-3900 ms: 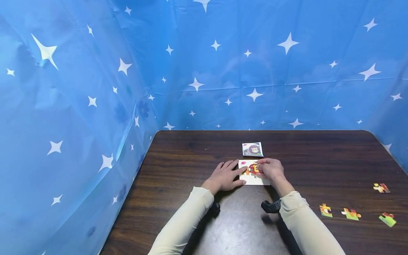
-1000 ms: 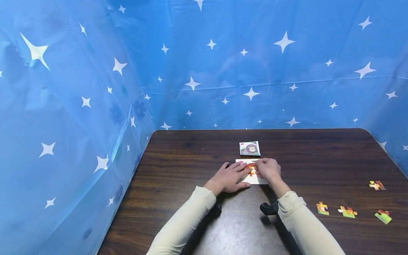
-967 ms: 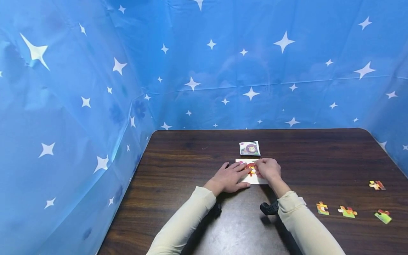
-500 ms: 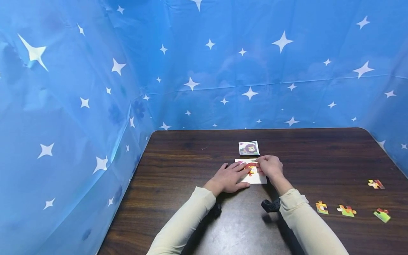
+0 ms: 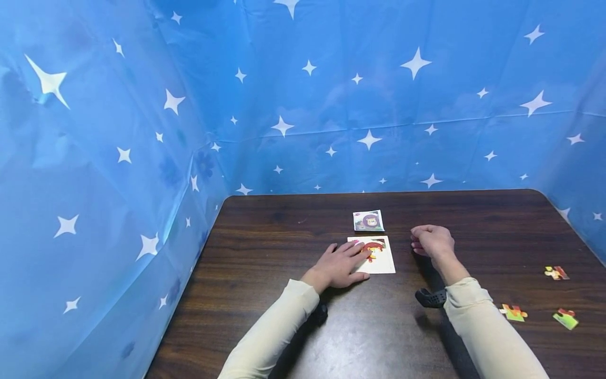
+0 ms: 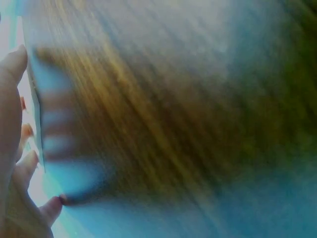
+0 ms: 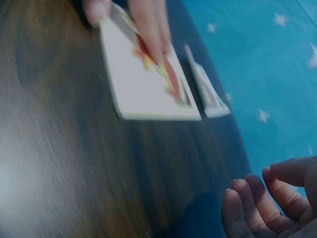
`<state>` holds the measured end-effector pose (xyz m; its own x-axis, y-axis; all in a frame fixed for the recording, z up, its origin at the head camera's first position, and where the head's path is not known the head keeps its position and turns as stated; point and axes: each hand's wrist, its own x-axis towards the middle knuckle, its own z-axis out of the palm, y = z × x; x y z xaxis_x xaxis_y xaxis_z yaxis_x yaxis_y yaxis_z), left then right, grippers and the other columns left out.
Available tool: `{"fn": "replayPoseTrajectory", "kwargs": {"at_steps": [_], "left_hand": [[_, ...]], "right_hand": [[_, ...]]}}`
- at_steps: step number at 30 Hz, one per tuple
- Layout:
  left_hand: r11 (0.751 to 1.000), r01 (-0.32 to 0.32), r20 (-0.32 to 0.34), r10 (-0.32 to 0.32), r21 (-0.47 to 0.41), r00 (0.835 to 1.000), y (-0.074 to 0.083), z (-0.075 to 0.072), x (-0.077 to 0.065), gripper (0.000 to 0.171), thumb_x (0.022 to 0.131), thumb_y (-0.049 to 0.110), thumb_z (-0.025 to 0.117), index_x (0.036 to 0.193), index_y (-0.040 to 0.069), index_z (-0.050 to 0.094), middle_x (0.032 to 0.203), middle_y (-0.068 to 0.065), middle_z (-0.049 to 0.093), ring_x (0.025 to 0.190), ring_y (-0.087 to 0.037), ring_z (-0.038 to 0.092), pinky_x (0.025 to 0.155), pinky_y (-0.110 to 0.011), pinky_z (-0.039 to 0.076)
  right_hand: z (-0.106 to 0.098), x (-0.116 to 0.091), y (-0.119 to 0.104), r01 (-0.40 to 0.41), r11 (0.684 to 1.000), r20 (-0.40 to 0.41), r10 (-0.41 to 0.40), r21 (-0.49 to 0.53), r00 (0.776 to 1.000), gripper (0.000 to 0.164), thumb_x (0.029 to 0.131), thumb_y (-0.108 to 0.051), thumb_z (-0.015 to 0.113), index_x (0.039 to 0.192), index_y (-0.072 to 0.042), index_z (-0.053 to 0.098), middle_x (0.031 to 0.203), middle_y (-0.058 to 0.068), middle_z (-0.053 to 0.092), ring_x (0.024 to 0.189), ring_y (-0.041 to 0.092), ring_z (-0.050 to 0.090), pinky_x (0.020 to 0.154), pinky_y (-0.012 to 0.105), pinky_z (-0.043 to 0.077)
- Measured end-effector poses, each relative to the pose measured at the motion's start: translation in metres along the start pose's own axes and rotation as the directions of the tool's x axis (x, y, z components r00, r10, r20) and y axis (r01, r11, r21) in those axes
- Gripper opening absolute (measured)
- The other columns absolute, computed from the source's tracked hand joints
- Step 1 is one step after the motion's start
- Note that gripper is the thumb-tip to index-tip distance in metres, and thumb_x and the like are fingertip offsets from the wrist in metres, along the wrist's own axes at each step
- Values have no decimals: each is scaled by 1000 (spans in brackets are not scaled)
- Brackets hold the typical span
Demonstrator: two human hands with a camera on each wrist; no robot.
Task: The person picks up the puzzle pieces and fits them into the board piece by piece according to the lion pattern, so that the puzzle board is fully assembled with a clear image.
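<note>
My left hand (image 5: 338, 267) rests spread, its fingertips over the left part of a white puzzle board (image 5: 385, 263). Joined jigsaw pieces (image 5: 374, 246) with a red and yellow lion picture lie along the board's upper part, partly hidden by those fingers. To the right of the board my right hand (image 5: 433, 243) hovers over the table, apart from it. In the right wrist view its fingers (image 7: 257, 203) are loosely bent with nothing between them. Just behind the board lies a small picture card (image 5: 368, 221) of a lion.
Loose jigsaw pieces lie at the table's right: one red and yellow piece (image 5: 556, 272), one green piece (image 5: 565, 319) and one orange-green piece (image 5: 513, 312) beside my right sleeve (image 5: 487, 326). A blue starry curtain (image 5: 303, 105) stands behind the dark wooden table (image 5: 265, 226).
My right hand has left the board and moved right. A piece with dark green now shows at the board's upper right. My right sleeve now covers the nearest loose piece's spot. My left hand stays.
</note>
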<state>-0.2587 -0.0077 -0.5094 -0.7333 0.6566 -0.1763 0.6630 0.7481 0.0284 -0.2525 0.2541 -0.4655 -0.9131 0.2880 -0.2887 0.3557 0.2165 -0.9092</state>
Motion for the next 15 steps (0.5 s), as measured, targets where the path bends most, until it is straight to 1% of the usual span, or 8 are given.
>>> {"fn": "replayPoseTrajectory", "kwargs": {"at_steps": [7, 10, 15], "left_hand": [[1000, -3, 1, 3, 12, 1000, -1, 2, 0, 68, 102, 66, 37, 162, 37, 23, 170, 8, 22, 157, -16, 20, 122, -55, 26], [1000, -4, 9, 4, 5, 1000, -2, 2, -1, 68, 102, 65, 37, 162, 36, 22, 170, 8, 21, 158, -16, 18, 123, -56, 25], [1000, -15, 8, 15, -6, 1000, -1, 3, -2, 68, 103, 63, 39, 162, 35, 23, 170, 7, 21, 158, -17, 19, 123, -56, 25]], "right_hand": [[-57, 10, 12, -32, 999, -36, 32, 4, 999, 39, 104, -14, 52, 135, 10, 57, 74, -12, 68, 64, 1, 69, 68, 25, 61], [-84, 14, 21, -52, 999, -50, 52, 3, 997, 38, 103, -13, 51, 133, 10, 57, 68, -15, 67, 62, 1, 69, 66, 25, 61], [-127, 17, 38, -91, 996, -112, 92, 16, 989, 36, 103, -12, 51, 132, 9, 57, 60, -18, 63, 57, 1, 68, 61, 24, 60]]}}
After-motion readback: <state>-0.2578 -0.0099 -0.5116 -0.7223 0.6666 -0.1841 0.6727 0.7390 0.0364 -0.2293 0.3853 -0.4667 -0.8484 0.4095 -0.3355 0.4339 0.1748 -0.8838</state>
